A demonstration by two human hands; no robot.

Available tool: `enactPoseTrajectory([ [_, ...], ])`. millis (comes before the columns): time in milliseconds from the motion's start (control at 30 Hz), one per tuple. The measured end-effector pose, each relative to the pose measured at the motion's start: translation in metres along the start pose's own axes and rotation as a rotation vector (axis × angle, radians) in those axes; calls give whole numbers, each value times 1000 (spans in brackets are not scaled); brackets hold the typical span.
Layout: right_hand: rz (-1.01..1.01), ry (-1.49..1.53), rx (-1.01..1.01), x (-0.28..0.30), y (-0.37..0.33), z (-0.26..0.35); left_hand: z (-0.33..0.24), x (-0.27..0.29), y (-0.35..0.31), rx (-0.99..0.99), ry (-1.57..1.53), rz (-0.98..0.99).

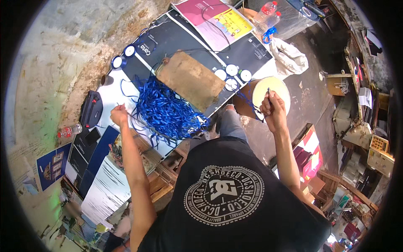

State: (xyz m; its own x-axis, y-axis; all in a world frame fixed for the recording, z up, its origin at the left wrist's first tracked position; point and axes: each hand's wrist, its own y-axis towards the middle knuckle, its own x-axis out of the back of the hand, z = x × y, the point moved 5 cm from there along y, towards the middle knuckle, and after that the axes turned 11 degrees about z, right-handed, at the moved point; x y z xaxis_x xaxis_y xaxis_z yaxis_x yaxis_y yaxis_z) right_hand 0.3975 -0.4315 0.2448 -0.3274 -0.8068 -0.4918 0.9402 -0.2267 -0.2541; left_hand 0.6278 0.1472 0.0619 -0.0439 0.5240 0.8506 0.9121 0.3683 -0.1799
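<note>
A large heap of shiny blue ribbon [166, 110] lies loose on the table. Left of it, my left hand [119, 115] is raised with fingers pinched; a thin strand appears to run from them toward the heap. My right hand [273, 111] is closed above a round pale-topped drum [282, 89]. Blue ribbon comes from the table edge to its curled fingers, and a small dark tip of something unclear sticks out above the thumb. A worn brown board [191, 80] lies beside the heap. White-faced ribbon spools [231, 70] stand near the table's right edge.
Two more spools [129, 51] sit by the wall. A black case [91, 110] and a plastic bottle [69, 131] lie at the left. Printed sheets [218, 23] cover the table's far end, near bottles [265, 12] and a white sack [289, 56]. Cluttered shelves [357, 101] line the right.
</note>
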Motion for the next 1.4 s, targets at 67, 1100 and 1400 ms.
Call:
enactPoseTrajectory([
  [67, 3, 32, -11, 7, 4, 7, -5, 26, 8, -44, 47, -38],
  [1100, 1074, -190, -229, -118, 153, 43, -318, 122, -352, -145, -1226, -383],
  [1400, 1184, -185, -312, -155, 91, 0, -337, 27, -318, -169, -1268, 98],
])
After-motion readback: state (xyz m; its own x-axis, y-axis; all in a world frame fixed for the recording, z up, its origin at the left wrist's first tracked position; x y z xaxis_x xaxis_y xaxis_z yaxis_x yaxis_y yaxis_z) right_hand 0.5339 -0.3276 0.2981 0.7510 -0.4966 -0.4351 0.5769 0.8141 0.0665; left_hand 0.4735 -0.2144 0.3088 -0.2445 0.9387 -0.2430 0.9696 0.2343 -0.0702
